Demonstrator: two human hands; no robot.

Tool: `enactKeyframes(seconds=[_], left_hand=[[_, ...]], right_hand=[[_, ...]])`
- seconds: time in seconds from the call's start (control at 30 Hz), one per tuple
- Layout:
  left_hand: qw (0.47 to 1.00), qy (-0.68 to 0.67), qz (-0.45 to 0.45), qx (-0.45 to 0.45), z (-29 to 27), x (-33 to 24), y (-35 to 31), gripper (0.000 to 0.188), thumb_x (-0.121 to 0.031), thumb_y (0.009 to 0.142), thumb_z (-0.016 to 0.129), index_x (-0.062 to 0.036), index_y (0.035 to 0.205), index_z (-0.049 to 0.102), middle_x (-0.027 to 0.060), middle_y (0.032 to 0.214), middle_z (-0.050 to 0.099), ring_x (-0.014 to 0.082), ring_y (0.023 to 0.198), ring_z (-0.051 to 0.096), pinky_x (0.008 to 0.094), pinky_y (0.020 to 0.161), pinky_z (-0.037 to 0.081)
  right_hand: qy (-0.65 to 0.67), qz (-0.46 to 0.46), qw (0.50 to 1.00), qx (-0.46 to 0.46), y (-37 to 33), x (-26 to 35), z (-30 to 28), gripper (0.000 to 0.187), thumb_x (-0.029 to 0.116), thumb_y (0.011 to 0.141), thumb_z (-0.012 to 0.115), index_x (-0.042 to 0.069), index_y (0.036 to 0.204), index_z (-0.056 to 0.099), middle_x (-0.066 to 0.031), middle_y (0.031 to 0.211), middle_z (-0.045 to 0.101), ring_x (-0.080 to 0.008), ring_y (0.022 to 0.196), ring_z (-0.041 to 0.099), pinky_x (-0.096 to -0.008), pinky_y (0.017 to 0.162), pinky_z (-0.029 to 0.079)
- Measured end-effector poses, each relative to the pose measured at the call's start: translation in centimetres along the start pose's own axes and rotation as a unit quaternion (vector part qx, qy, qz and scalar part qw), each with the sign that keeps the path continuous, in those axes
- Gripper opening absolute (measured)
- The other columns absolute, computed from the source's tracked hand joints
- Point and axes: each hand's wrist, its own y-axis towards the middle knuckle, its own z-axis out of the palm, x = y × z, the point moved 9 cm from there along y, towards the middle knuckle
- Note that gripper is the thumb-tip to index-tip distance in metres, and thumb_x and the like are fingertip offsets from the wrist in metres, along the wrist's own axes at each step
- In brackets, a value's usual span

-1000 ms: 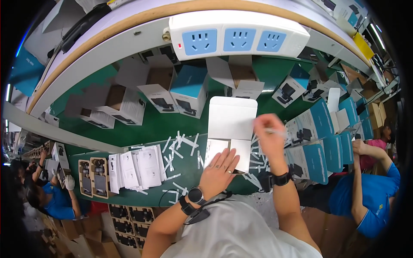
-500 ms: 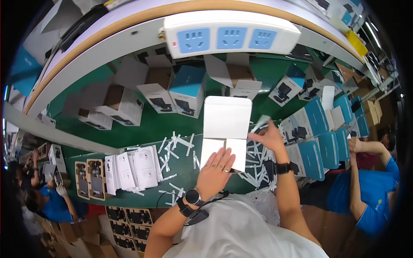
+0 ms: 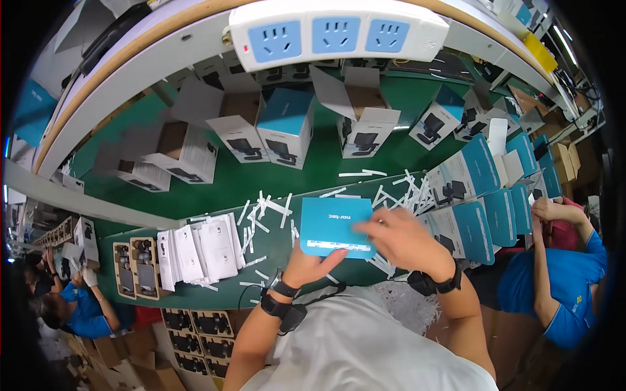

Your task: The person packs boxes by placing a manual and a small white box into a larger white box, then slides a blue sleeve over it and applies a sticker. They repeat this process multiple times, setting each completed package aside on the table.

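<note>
In front of me is a small carton (image 3: 331, 220) with its teal face up and a pale strip along its near edge. My left hand (image 3: 313, 264) grips its near left corner, thumb laid along the near edge and fingers hidden down the side. Over the carton's right part, my right hand (image 3: 398, 238) is smeared by motion. I cannot tell whether its fingers touch the carton or hold anything. White paper strips (image 3: 411, 189) lie scattered on the green bench (image 3: 195, 296) around the carton.
White leaflets (image 3: 207, 251) and brown trays of black parts (image 3: 145, 270) sit at left. Opened cartons (image 3: 365, 133) stand behind; teal-flapped cartons (image 3: 476, 225) crowd the right. A power strip (image 3: 339, 32) hangs overhead. Co-workers are at right (image 3: 554, 280) and left (image 3: 91, 309).
The carton's white inner flaps no longer show; a teal face is up now. My left hand went from lying flat on top to the near left corner. The right hand moved in over the carton.
</note>
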Motion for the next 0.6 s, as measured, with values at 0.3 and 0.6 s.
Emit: enactKeyframes(seconds=[0.3, 0.6], left_hand=[[0.989, -0.136, -0.033, -0.043, -1.3, 2.2, -1.4, 0.026, -0.014, 0.082, 0.083, -0.0031, 0.103, 0.073, 0.0083, 0.096, 0.076, 0.0199, 0.086, 0.072, 0.0324, 0.075, 0.055], [0.992, -0.126, -0.006, -0.033, -2.8, 2.3, -2.0, 0.024, -0.015, 0.081, 0.084, -0.0048, 0.1, 0.074, 0.0085, 0.093, 0.075, 0.0222, 0.083, 0.072, 0.0336, 0.073, 0.055]], right_hand=[[-0.06, -0.094, 0.974, -0.197, 3.5, 3.6, 0.3, 0.03, 0.018, 0.086, 0.071, 0.008, 0.114, 0.068, -0.007, 0.085, 0.063, -0.0258, 0.07, 0.064, -0.0371, 0.06, 0.05], [-0.026, -0.126, 0.972, -0.198, 5.4, 4.6, 1.4, 0.012, 0.016, 0.083, 0.074, 0.01, 0.091, 0.067, -0.0045, 0.082, 0.063, -0.0249, 0.069, 0.064, -0.0357, 0.06, 0.05]])
